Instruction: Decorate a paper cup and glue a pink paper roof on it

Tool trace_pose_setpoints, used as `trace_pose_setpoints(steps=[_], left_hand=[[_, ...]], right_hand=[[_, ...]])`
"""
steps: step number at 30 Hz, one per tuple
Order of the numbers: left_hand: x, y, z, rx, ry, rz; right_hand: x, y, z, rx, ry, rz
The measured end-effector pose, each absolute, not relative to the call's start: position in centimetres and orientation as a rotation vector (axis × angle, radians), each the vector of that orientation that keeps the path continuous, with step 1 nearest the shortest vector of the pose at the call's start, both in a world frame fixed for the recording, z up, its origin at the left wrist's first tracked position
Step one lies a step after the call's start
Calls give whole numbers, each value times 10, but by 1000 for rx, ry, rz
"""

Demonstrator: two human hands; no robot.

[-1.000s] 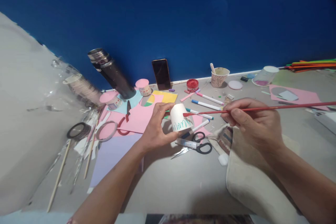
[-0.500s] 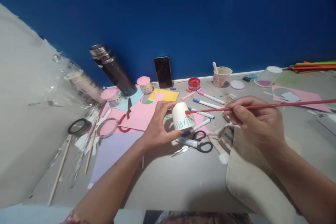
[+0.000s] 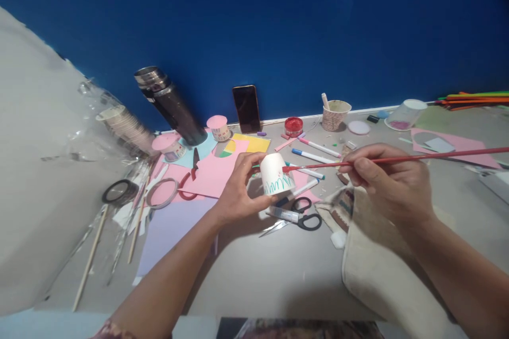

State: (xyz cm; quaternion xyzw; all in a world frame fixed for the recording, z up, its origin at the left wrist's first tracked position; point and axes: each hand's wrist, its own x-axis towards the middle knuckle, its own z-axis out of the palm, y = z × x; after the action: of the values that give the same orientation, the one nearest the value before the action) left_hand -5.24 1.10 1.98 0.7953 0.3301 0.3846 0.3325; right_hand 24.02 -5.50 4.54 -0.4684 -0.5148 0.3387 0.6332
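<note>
My left hand [image 3: 242,188] grips a small white paper cup [image 3: 272,172], turned upside down, with green zigzag strokes near its rim. Between the thumb and fingers of my right hand [image 3: 392,185] is a long red paintbrush [image 3: 382,161]. Its red tip meets the right side of the cup, where small red marks show. Beneath the cup lie black-handled scissors [image 3: 308,221], a clear tube [image 3: 283,215] and several felt-tip pens [image 3: 312,155]. An open pot of red paint [image 3: 294,126] stands farther back.
A dark flask [image 3: 175,108], a phone [image 3: 246,109] and a patterned cup [image 3: 336,116] stand along the blue wall. Pink paper [image 3: 207,177], a tape roll [image 3: 162,194] and wooden sticks [image 3: 90,259] lie left. A beige cloth [image 3: 382,259] lies under my right forearm.
The cup has turned slightly in my left hand, so its green strokes sit differently. The brush tip has shifted a little to the right on the cup, with red marks beside it.
</note>
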Motion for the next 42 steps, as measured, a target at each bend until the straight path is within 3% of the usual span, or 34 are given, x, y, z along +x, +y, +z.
trace_pose_setpoints(steps=[42], left_hand=[[-49,6,25,2077,867,885]], right_hand=[[241,-58,45,-1044,-1292,726]])
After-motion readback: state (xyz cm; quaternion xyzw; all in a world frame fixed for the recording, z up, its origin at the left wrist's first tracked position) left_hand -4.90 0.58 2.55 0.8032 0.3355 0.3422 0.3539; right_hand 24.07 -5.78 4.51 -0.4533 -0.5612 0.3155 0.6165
